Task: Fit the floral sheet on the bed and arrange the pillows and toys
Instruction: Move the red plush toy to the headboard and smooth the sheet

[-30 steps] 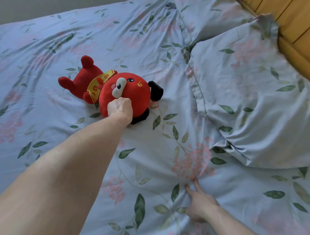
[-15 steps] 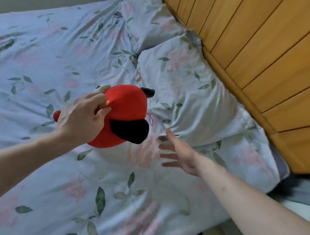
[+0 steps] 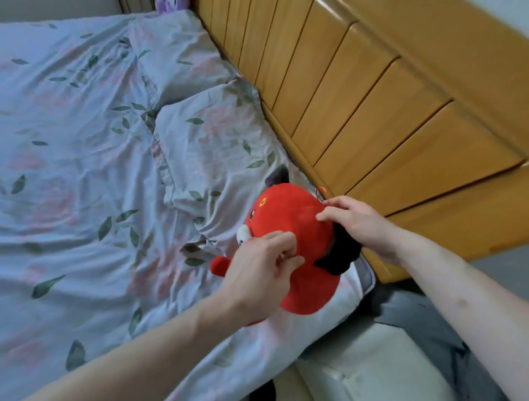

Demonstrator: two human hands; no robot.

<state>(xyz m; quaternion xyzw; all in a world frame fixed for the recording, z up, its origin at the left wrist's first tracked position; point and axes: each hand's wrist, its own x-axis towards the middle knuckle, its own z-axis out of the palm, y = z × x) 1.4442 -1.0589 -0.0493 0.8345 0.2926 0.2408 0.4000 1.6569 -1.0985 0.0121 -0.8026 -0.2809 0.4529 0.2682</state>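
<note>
A red plush toy (image 3: 297, 217) with black ears hangs over the near corner of the bed, by the headboard. My left hand (image 3: 257, 272) grips its head from the front, fingers curled into the fabric. My right hand (image 3: 357, 223) holds the top of the head near a small red loop, fingers curled on it. The floral sheet (image 3: 71, 177) covers the mattress, wrinkled. One floral pillow (image 3: 211, 143) lies just beyond the toy, a second pillow (image 3: 177, 57) farther along the headboard.
The wooden slatted headboard (image 3: 357, 100) runs along the right side. Below the bed's corner sits a pale padded surface (image 3: 372, 369). A purple object (image 3: 171, 3) peeks out at the top edge behind the far pillow.
The toy was lifted off the middle of the bed and carried right to the corner by the headboard. My right hand left the sheet and now holds the toy's head too.
</note>
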